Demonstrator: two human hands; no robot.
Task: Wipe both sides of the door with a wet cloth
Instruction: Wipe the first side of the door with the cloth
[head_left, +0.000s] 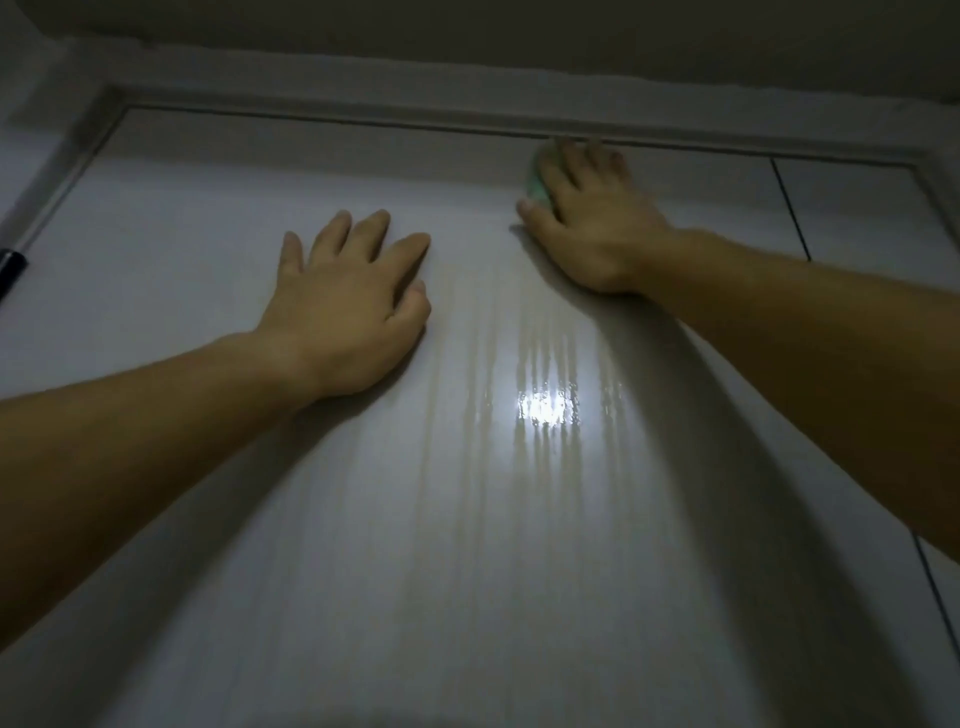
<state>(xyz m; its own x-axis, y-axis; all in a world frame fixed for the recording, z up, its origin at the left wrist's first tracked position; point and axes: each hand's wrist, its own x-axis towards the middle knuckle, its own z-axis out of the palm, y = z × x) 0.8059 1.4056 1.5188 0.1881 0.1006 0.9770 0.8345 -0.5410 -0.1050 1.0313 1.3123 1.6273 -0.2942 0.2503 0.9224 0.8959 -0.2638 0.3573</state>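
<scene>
A pale grey door (218, 218) fills the view, seen from below, with its top edge near the frame. My right hand (587, 218) presses a green cloth (537, 179) flat against the door just under the top edge; most of the cloth is hidden beneath the palm. My left hand (348, 296) lies flat on the door lower and to the left, fingers spread, holding nothing. Wet vertical streaks (545, 405) run down the door between my arms and catch a bright glare.
The door frame (467, 109) runs across the top, with the ceiling above it. A dark hinge (10, 267) sits at the left edge. On the right, a thin dark seam (792, 208) separates a narrower panel. The room is dim.
</scene>
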